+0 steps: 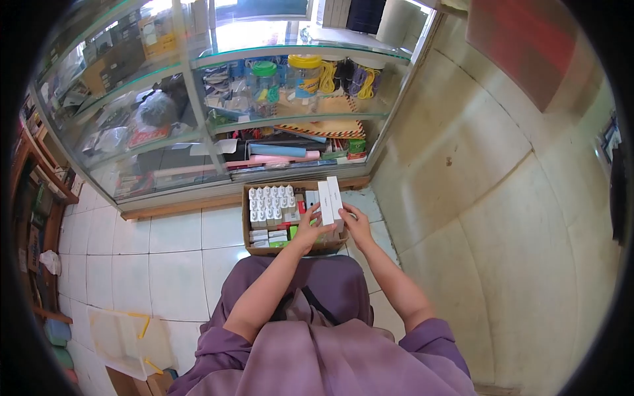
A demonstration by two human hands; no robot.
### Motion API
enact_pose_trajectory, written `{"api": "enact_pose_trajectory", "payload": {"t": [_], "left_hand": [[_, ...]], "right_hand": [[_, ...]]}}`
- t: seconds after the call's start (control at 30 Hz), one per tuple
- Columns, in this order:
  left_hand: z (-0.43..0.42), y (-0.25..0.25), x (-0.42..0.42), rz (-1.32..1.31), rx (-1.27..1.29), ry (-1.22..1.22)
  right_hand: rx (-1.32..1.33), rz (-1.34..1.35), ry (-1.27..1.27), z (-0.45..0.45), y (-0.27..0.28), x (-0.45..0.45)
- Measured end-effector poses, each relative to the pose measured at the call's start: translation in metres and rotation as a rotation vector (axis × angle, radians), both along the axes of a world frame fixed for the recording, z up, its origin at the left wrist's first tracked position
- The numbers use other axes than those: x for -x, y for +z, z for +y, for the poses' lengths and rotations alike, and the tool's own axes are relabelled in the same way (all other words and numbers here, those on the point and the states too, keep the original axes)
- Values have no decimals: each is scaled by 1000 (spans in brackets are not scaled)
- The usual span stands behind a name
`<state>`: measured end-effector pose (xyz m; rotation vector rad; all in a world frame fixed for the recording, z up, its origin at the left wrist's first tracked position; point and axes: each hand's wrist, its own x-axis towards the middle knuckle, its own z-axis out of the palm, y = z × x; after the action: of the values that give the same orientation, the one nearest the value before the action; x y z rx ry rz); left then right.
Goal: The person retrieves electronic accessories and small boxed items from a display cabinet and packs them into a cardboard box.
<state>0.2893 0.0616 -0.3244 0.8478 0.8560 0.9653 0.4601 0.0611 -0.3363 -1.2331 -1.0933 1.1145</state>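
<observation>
Two long, slim white boxes (329,198) stand side by side at the right end of an open cardboard carton (246,224). My left hand (308,232) is closed around their left side, its thumb across the near end. From the right, my right hand (356,226) presses its fingers against the right-hand box. Rows of small white packs (269,203) with grey marks fill the carton's back left. Nearer to me lie small white, red and green boxes (269,236), partly hidden by my left hand.
Behind the carton stands a glass display case (297,120) with jars, cables and rolls on its shelves. A stained wall (456,198) rises on the right. A clear plastic bin (122,340) with yellow handles sits on the tiled floor (175,234) at lower left.
</observation>
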Motion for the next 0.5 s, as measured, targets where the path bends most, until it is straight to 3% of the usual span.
{"api": "enact_pose_trajectory", "payload": {"t": [0.33, 0.4, 0.5], "left_hand": [[55, -72, -46, 221, -73, -6], [67, -86, -53, 173, -40, 10], [75, -91, -55, 201, -47, -6]], "right_hand": [[50, -161, 47, 56, -67, -40], [74, -374, 6, 66, -79, -42], [18, -456, -70, 71, -88, -38]]}}
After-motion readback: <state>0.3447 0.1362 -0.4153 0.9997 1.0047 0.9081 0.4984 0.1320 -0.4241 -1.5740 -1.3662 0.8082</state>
